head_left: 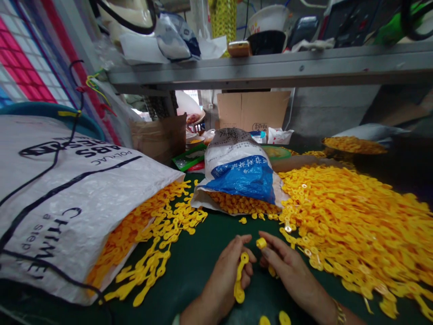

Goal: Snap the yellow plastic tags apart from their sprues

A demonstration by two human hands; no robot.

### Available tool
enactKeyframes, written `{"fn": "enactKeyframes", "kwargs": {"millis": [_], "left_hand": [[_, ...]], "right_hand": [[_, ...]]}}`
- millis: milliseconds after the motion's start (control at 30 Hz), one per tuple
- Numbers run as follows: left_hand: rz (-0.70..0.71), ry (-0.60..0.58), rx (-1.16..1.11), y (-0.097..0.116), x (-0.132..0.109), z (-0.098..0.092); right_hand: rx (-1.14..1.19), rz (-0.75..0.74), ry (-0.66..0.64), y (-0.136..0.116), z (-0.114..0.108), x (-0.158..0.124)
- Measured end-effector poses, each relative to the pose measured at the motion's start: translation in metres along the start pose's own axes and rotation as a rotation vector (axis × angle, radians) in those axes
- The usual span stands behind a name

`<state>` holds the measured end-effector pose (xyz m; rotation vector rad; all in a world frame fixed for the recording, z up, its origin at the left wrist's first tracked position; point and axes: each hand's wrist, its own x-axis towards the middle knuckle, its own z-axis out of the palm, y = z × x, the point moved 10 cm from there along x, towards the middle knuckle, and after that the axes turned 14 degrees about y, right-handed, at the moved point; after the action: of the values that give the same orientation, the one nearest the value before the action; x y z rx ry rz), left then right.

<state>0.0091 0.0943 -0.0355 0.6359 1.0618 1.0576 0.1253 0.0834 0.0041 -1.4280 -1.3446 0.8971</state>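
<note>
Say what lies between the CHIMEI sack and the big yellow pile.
In the head view: loose yellow pieces, a blue-banded bag, green tabletop and, nearer, the left hand and right hand.

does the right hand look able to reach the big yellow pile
Probably yes: the pile of yellow parts lies beside the right hand with nothing visible between them, though it already holds a small yellow piece.

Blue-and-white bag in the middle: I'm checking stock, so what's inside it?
Small yellow pieces show at the open mouth of the blue-and-white bag. Whatever lies deeper can't be seen; the bag's printed side covers it.
</note>
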Motion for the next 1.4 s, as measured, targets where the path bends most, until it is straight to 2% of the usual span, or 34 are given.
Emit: {"fn": "enactKeyframes", "kwargs": {"millis": [100, 267, 467, 733, 933, 1100, 1200, 1267, 1333, 1400], "left_hand": [[-0.074, 0.049, -0.148, 0.0, 0.002, -0.004], [0.041, 0.076, -0.189, 0.007, 0.002, -0.008], [0.154, 0.073, -0.194, 0.011, -0.003, -0.008], [0.177, 0.113, -0.234, 0.006, -0.003, -0.009], [0.134, 0.038, -0.196, -0.007, -0.008, 0.004], [0.09, -0.043, -0.324, -0.009, -0.011, 0.015], [0.104, -0.042, -0.204, -0.009, -0.008, 0.012], [0.115, -0.092, -0.09, -0.008, -0.007, 0.014], [0.121, -0.157, -0.031, -0.006, -0.006, 0.017], [0.13, -0.161, -0.005, -0.003, -0.004, 0.015]], "right_hand": [[0.031, 0.047, 0.003, 0.003, 0.0, -0.002], [0.052, -0.027, -0.037, -0.006, 0.016, -0.015], [-0.07, -0.186, 0.03, -0.022, 0.014, -0.018], [-0.07, -0.146, 0.06, -0.013, 0.019, -0.016], [0.125, -0.037, 0.064, -0.005, 0.021, -0.018], [0.147, -0.013, 0.11, 0.005, 0.016, -0.013], [0.159, 0.013, 0.156, 0.012, 0.005, -0.005], [0.165, 0.029, 0.177, 0.012, -0.002, -0.001], [0.157, 0.04, 0.159, 0.011, -0.006, 0.001], [0.123, 0.025, 0.124, 0.009, -0.008, 0.003]]}}
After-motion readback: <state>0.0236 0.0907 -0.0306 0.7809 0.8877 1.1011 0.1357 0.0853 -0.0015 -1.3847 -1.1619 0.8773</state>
